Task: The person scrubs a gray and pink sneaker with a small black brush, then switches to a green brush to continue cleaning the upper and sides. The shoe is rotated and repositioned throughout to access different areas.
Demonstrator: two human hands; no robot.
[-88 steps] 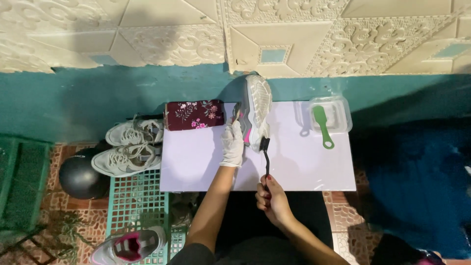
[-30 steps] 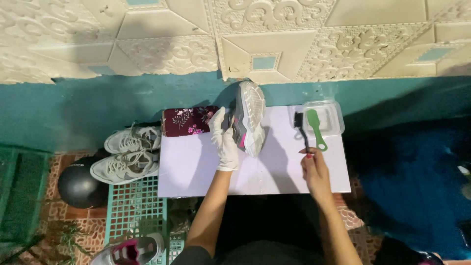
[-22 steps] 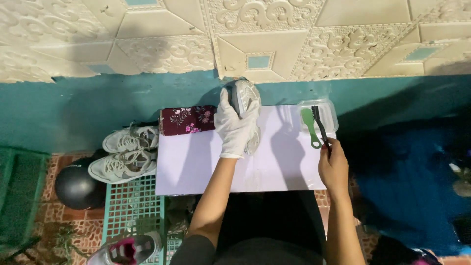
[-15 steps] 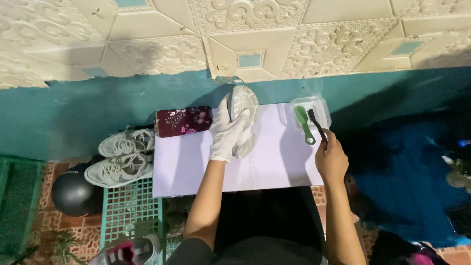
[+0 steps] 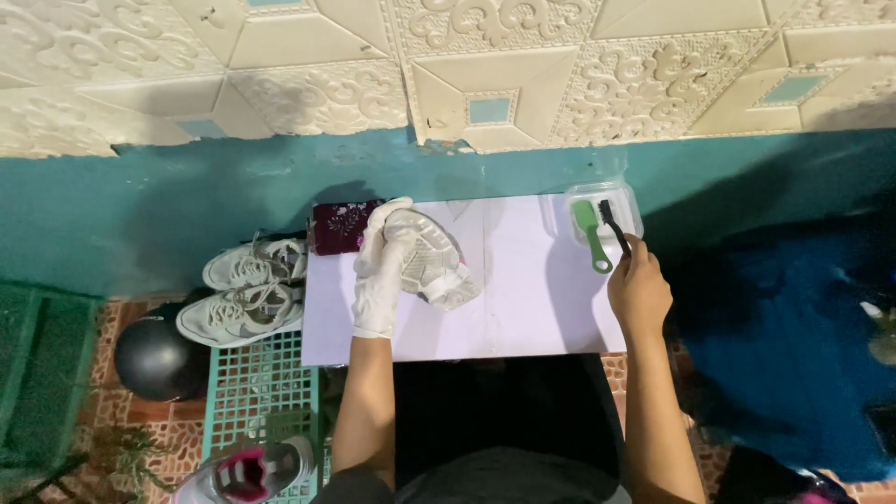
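Head view: gloved left hand (image 5: 381, 275) grips shoe (image 5: 431, 257), tilted on white worktop (image 5: 523, 308). Right hand (image 5: 638, 291) pinches black brush (image 5: 613, 227) over clear tray (image 5: 635, 210), beside green brush (image 5: 590, 233). Advice: keep shoe braced, dip bristles only.

A single head-worn camera looks steeply down from above the person's own lap, facing a teal wall (image 5: 168, 201) topped by embossed cream panels (image 5: 523, 65). It sits fairly far up: the whole white table (image 5: 523, 308) fits mid-frame, with both forearms rising from the lower edge. Floor shows on either side, with the green crate (image 5: 266, 397) at left.
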